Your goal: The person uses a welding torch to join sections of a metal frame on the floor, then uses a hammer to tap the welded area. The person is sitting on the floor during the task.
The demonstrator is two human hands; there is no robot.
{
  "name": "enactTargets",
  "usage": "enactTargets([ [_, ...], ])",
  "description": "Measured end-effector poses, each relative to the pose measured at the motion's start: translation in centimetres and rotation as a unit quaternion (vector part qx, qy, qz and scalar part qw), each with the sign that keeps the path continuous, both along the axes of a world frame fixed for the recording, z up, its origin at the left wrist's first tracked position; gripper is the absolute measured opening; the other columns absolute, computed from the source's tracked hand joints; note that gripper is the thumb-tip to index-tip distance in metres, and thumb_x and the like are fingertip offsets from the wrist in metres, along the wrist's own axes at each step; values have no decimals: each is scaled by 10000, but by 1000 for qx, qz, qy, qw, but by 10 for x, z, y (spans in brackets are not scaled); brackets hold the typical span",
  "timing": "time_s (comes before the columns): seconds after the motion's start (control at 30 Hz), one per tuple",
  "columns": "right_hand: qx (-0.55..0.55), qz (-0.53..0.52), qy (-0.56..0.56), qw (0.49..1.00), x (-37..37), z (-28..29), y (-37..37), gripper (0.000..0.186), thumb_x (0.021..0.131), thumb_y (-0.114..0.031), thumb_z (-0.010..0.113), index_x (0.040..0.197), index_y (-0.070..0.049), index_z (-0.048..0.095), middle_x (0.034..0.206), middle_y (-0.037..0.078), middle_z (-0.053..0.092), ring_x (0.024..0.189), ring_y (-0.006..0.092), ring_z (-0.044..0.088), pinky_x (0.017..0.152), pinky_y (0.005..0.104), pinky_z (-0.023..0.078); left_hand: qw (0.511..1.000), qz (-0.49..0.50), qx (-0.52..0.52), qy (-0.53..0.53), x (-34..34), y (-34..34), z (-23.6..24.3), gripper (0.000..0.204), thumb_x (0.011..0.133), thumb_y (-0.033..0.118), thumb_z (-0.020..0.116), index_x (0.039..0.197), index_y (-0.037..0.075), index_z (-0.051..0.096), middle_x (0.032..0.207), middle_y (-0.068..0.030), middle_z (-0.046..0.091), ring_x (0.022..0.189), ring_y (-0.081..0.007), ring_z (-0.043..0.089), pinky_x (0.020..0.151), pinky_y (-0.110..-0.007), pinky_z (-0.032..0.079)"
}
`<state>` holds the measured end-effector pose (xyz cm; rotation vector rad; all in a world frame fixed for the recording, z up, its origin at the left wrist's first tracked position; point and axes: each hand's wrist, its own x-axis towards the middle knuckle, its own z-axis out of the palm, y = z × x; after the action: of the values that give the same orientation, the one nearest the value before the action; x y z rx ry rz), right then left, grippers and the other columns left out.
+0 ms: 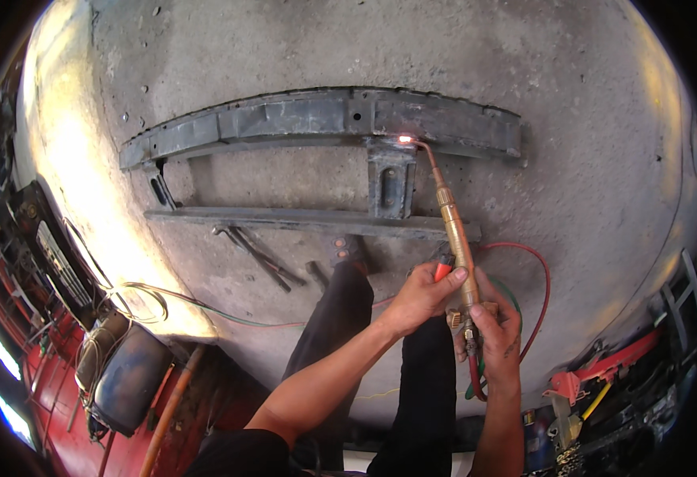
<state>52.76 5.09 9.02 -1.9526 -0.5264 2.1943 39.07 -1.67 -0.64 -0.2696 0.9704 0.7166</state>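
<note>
A brass gas torch (453, 226) slants up from my hands, its thin bent tip at the joint between a dark metal beam (301, 115) and its bracket (391, 183). A bright glow (405, 140) shows at the tip. My right hand (498, 322) is closed round the torch's lower body, by the valve knobs (456, 319). Beside the torch, my left hand (422, 302) is closed on what looks like a red lighter (444, 269) with a dark top, its thumb near the torch body. The left fingers are partly hidden.
A flat metal bar (285, 219) joins the brackets' near ends. Tongs (257, 258) and a hammer-like tool (315, 274) lie by my shoe. A red hose (545, 278) loops right of the torch. A dark tank (130, 381) and scrap stand left; a red metal part (603, 366) lies right.
</note>
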Motion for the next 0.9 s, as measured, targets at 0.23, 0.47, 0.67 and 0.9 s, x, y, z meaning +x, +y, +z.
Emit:
enactTargets([
  [0.23, 1, -4, 18, 1000, 6, -5, -3, 598, 960, -120, 553, 1526, 19, 418, 819, 120, 679, 510, 151, 606, 429, 274, 493, 1000, 4, -2, 6, 4, -2, -3, 327, 1023, 368, 656, 901, 79, 565, 637, 79, 419, 508, -19, 327, 440, -243, 237],
  [0.47, 1, -15, 39, 999, 8, -9, -6, 585, 971, -115, 542, 1524, 27, 414, 824, 128, 687, 510, 152, 605, 426, 270, 486, 1000, 7, -6, 0, 2, -2, -3, 317, 1020, 363, 662, 913, 78, 577, 638, 81, 433, 505, -13, 334, 438, -240, 241],
  [0.67, 1, -14, 37, 999, 8, -10, -8, 580, 988, -143, 557, 1526, 19, 415, 815, 124, 683, 506, 149, 603, 425, 268, 483, 1000, -5, -5, 20, 2, 0, 0, 305, 1016, 358, 669, 956, 65, 607, 655, 79, 465, 506, -4, 358, 433, -227, 246],
  [0.9, 6, -12, 38, 999, 10, -12, -11, 587, 991, -164, 567, 1527, 19, 413, 807, 127, 675, 503, 152, 603, 422, 269, 481, 1000, 0, -4, 20, 1, -3, -1, 299, 1016, 356, 670, 984, 63, 619, 680, 79, 480, 520, 0, 362, 438, -219, 253],
])
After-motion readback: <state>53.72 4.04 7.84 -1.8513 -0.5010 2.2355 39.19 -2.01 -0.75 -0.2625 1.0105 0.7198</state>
